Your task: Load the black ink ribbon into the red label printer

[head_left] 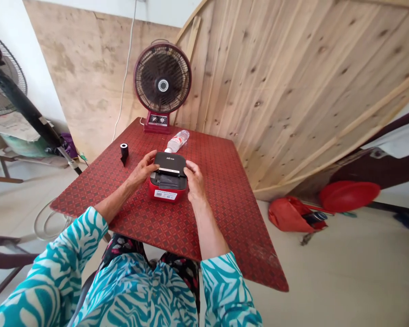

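Note:
A small red and black label printer (167, 194) sits on the table in front of me, with a white printed sticker on its near side. Its black lid (170, 162) is raised, and a dark opening shows below it. My left hand (145, 167) grips the lid's left edge, thumb on the near face. On the opposite edge, my right hand (194, 180) holds the lid between thumb and fingers. Left of the printer stands a black roll (124, 152) with a white core, its loose end hanging down. Behind the lid a clear plastic bottle (177, 141) lies on its side.
The red patterned table (225, 218) has a dark red fan (162, 81) at its far edge, against a wooden wall. A standing fan (27, 100) is on the left. On the floor to the right are a red bag (289, 213) and a red basin (349, 196).

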### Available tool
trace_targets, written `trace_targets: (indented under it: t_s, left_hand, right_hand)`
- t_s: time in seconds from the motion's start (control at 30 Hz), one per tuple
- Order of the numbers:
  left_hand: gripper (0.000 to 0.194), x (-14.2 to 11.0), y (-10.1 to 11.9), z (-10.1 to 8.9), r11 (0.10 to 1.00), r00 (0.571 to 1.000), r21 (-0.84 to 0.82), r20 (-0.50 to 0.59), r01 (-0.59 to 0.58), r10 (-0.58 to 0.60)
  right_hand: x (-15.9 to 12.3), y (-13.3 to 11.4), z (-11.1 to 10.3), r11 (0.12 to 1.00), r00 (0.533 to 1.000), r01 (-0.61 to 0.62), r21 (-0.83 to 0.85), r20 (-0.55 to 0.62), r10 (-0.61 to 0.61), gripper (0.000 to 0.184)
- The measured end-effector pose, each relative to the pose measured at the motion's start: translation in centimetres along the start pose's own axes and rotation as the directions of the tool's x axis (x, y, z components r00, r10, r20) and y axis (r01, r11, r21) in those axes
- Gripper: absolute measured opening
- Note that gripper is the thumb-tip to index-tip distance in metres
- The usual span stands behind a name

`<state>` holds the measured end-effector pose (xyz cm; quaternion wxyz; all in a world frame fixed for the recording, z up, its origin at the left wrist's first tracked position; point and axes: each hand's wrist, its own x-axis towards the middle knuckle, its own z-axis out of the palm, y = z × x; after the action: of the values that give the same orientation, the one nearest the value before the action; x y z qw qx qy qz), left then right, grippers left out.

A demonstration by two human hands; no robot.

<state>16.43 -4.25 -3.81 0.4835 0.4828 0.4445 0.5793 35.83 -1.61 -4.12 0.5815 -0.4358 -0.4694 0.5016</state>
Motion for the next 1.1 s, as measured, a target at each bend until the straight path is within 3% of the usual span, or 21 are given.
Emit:
trace_targets:
  t_s: [0.13,0.3,0.53,0.7,0.93,1.1]
  left_hand:
    - [0.087,0.1,0.1,0.4,0.994,0.995,-0.074,-0.036,0.085,-0.088]
    - [0.099,0.5,-0.7,-0.1,0.997,0.997,-0.058,-0.064,0.044,-0.048]
    - [0.095,0.4,-1.0,-0.2,1.0,0.999,-0.017,-0.041,0.023,-0.024]
    - [0.084,-0.4,-0.9,0.6,0.999,0.996,-0.041,-0.079,0.034,-0.038]
    - [0.07,-0.5,-1.5,0.4,0.962,0.995,-0.261,-0.042,0.075,-0.089]
    - [0.076,-0.6,-1.1,0.1,0.975,0.999,-0.217,-0.001,0.046,-0.048]
  right_hand:
    - [0.1,0.0,0.2,0.999,0.999,-0.04,-0.004,0.004,0.04,0.044]
    - [-0.1,0.1,-0.2,0.998,0.997,-0.05,-0.029,0.053,0.051,0.048]
    - [0.2,0.5,-0.6,0.997,0.993,-0.013,-0.074,0.114,0.021,0.054]
    - [-0.2,0.3,-0.3,0.998,0.996,-0.024,-0.05,0.086,0.028,0.052]
    - [-0.9,0.7,0.4,0.996,0.998,-0.067,0.061,0.0,0.067,0.055]
    - [-0.6,1.4,0.9,0.99,0.996,-0.062,0.125,-0.06,0.07,0.052]
